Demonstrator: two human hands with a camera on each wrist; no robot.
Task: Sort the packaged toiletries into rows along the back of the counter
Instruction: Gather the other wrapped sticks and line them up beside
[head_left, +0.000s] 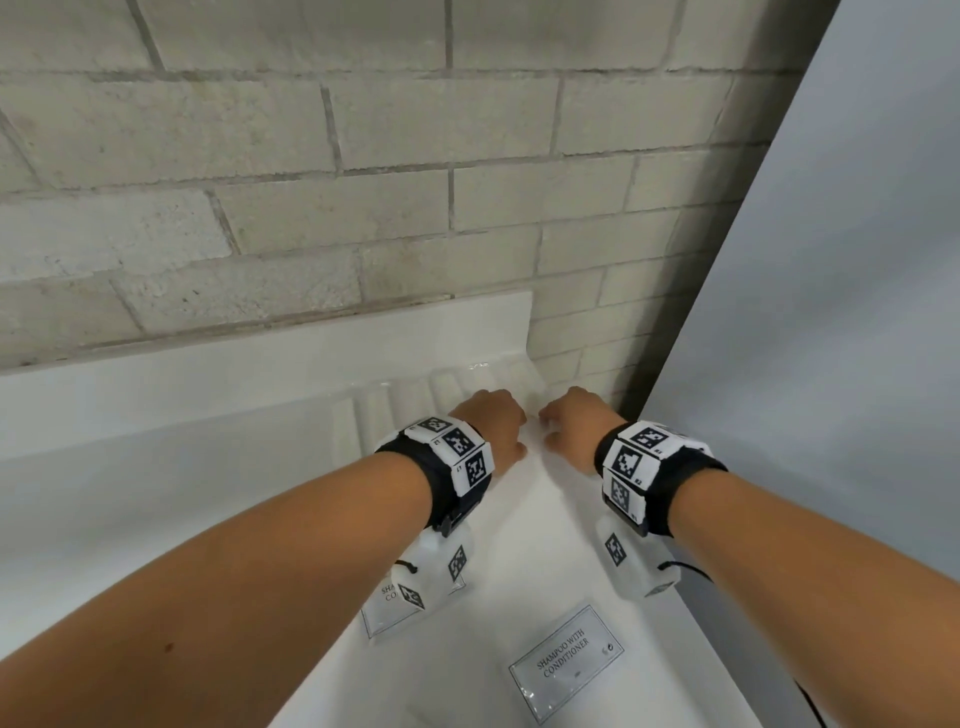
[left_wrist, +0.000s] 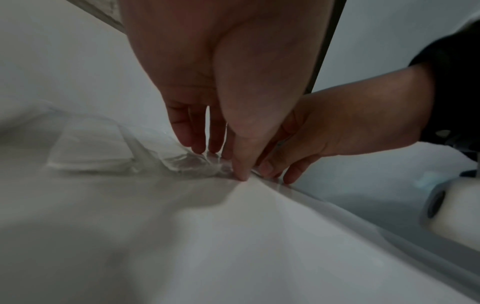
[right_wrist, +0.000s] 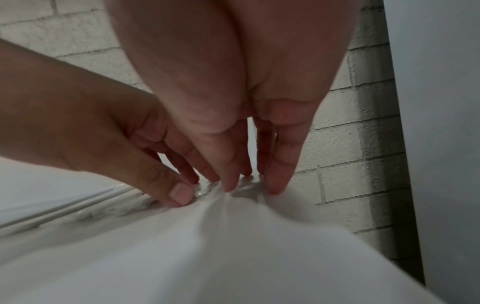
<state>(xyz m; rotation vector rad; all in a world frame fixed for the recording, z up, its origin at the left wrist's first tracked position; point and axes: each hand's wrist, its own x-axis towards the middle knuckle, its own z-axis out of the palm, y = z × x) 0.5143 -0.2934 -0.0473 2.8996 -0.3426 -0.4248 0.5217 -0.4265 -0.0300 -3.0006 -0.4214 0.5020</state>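
Clear-wrapped packet (left_wrist: 197, 162) at back right corner of surface (head_left: 524, 551), beside row of packets (head_left: 410, 405). Left hand (head_left: 496, 423) and right hand (head_left: 574, 423) pinch it with fingertips. Step: seating it in row. Next: let go, fetch shampoo sachet (head_left: 566, 662).

A wall of pale, rough-faced bricks (head_left: 322, 171) with darker mortar lines fills the upper half of the head view and runs across to the upper right; a smooth, flat grey panel (head_left: 852, 312) cuts down the right side of the frame, and a dark shadow lies on the bricks just beside its edge; below the bricks sits the white, glossy table (head_left: 156, 483), its raised back lip touching the wall along the left and centre; the light is soft and even, dimmer in the right-hand corner.
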